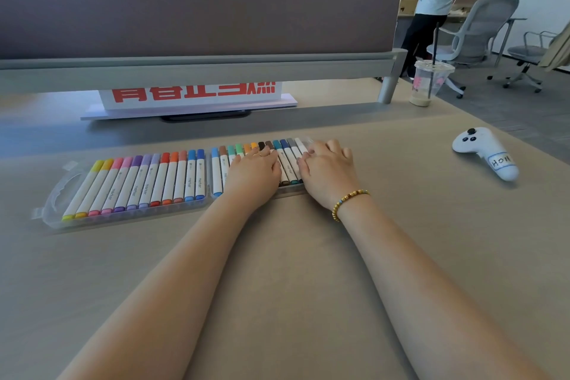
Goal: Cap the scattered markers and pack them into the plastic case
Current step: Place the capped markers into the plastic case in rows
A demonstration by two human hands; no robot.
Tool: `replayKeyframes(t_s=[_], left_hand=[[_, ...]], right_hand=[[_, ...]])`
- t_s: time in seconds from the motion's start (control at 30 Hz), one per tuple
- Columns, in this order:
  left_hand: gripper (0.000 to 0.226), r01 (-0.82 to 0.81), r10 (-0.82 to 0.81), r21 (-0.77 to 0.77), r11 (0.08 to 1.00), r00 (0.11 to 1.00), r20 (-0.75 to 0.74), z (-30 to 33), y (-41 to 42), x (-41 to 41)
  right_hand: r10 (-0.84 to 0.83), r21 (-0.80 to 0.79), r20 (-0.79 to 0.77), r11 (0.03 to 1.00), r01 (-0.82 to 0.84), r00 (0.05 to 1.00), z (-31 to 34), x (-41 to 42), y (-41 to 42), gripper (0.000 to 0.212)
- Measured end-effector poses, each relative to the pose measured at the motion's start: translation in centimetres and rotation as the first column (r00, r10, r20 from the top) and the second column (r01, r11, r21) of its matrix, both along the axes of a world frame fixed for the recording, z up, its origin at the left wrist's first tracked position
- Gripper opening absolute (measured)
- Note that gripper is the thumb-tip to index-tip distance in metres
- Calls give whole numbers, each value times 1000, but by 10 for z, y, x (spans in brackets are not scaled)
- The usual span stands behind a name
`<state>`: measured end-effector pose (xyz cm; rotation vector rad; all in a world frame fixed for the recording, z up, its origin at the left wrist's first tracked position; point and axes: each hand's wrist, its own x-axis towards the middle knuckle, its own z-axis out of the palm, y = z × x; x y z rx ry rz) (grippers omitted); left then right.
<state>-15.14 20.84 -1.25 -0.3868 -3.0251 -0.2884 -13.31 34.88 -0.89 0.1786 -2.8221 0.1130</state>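
Clearly the packing is close to done. The plastic case [129,213] lies opened flat on the desk [308,287], its two trays side by side, and every marker I can see sits capped in a slot. I spot no loose marker on the desk around the case.

Both hands rest palm down on the right-hand tray of that case. The left hand [254,171] lies flat over the middle of that tray's row, fingers loosely together, pinching nothing. The right hand [328,168] sits at the tray's right end, fingers curled down onto the last pens; whether it grips one I cannot tell. Between the two hands a few markers [288,166] show, grey and teal caps among them.

The markers' long axes run from the case's near edge to its far edge, caps pointing away from the person, so they lie straight ahead under the fingers. I'd judge the hands are pressing the row level. The left-hand tray, full from yellow to blue, is untouched, and the left hand is the nearer one to it if the case is to be folded shut.

A white controller [484,153] lies well to the right of the case.
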Motion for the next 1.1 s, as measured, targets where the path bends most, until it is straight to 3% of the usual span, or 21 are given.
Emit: replayKeyframes(t_s=[0.3, 0.43, 0.57, 0.7, 0.8, 0.9, 1.1], left_hand=[[47, 13, -13, 21, 1000, 1000, -2, 0, -2, 0], [47, 13, -13, 14, 1000, 1000, 6, 0, -2, 0], [46, 31, -31, 10, 999, 999, 10, 3, 0, 2], [46, -8, 4, 94, 996, 999, 45, 6, -8, 4], [57, -95, 95, -7, 995, 995, 17, 2, -19, 3], [67, -126, 128, -28, 992, 990, 58, -3, -22, 1], [64, -93, 99, -62, 994, 991, 92, 7, -25, -4]], right_hand=[[45, -158, 154, 987, -20, 987, -10, -7, 2, 48], [27, -37, 117, 999, -23, 993, -11, -7, 2, 45], [-8, -11, 39, 1000, 8, 999, -10, -6, -6, 46], [22, -141, 35, 990, -17, 999, -13, -5, -3, 41], [84, -203, 49, 977, -72, 995, -16, -7, 1, 35], [100, -238, 73, 968, -80, 992, -18, -12, 0, 44], [113, -405, 129, 913, -52, 985, -14, -11, 2, 44]])
